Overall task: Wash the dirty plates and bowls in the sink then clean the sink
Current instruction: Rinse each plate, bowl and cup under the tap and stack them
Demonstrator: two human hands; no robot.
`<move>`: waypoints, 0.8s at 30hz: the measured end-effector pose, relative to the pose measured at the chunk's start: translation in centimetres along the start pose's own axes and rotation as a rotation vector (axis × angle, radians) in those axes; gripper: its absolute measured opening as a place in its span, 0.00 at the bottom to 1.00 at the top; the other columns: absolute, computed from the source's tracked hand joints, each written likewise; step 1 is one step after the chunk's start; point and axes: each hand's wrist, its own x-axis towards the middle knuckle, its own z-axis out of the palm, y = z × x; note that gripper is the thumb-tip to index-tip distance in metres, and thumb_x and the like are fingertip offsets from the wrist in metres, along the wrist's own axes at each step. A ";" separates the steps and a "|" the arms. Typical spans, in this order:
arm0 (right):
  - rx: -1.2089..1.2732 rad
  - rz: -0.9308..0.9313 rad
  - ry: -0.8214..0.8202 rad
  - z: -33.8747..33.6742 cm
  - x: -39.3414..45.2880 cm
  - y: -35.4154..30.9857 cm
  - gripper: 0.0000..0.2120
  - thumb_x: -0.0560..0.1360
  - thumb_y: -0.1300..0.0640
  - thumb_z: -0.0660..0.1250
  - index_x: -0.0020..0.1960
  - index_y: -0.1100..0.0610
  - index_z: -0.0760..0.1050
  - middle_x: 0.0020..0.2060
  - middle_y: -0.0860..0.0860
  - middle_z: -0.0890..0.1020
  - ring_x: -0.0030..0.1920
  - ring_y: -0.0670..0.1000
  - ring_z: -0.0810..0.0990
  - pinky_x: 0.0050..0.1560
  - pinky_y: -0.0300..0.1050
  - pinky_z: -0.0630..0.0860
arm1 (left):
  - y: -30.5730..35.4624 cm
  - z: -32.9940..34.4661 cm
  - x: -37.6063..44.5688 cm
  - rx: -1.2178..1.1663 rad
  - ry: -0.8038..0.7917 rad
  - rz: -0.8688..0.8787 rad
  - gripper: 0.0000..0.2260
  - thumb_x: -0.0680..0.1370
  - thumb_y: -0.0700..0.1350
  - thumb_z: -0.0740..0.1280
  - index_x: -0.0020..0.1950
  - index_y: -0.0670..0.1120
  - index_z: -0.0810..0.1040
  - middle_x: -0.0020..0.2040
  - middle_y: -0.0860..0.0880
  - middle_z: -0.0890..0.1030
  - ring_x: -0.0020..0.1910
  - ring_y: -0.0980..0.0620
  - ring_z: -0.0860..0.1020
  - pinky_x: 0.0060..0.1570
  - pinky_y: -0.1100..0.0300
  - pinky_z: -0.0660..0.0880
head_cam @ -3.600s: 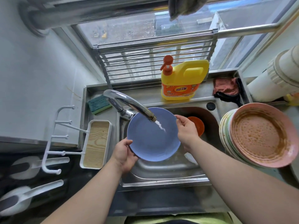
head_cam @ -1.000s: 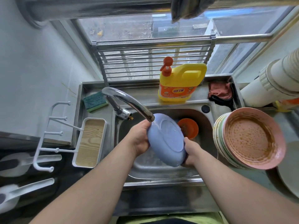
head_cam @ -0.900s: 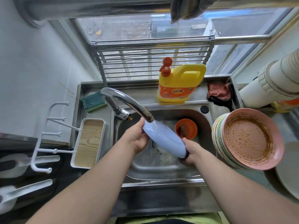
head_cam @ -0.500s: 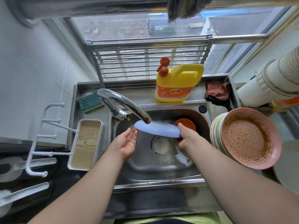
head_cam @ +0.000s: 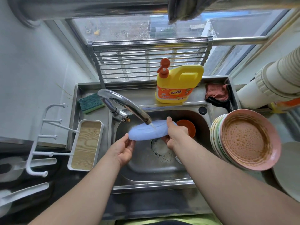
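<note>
Your right hand grips the right rim of the blue plate and your left hand pinches its left edge, holding it nearly flat under the running faucet above the sink, beside the stack of dirty plates.

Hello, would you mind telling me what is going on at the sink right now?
A person is rinsing a blue plate under the running tap, over the sink. The right hand grips the plate's right edge, and the left hand holds its left edge with the fingertips. An orange bowl sits in the basin behind. A stack of dirty plates, the top one coated in brown residue, waits on the right. Dish soap and a sponge sit on the back ledge.
</note>
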 end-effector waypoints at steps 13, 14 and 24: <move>0.203 0.121 -0.006 -8.4 2.5 -2.3 0.23 0.76 0.46 0.78 0.60 0.60 0.76 0.51 0.58 0.86 0.48 0.59 0.87 0.53 0.58 0.85 | -3.4 5.6 -2.2 0.207 -0.119 -0.100 0.07 0.85 0.39 0.66 0.56 0.37 0.82 0.44 0.43 0.87 0.45 0.50 0.85 0.37 0.60 0.85; 0.175 0.095 -0.014 -8.4 2.4 -2.2 0.22 0.76 0.45 0.77 0.60 0.60 0.78 0.50 0.57 0.87 0.47 0.58 0.87 0.50 0.56 0.86 | -3.4 5.5 -2.4 0.231 -0.112 -0.115 0.08 0.85 0.39 0.66 0.60 0.37 0.81 0.46 0.43 0.86 0.46 0.50 0.84 0.36 0.59 0.85; -0.172 -0.243 -0.303 -3.9 -3.1 0.9 0.12 0.84 0.48 0.66 0.60 0.54 0.82 0.53 0.55 0.87 0.52 0.56 0.86 0.52 0.55 0.84 | -2.0 -0.4 -2.3 0.345 0.079 -0.156 0.20 0.89 0.51 0.54 0.63 0.40 0.79 0.47 0.43 0.87 0.37 0.41 0.86 0.30 0.46 0.83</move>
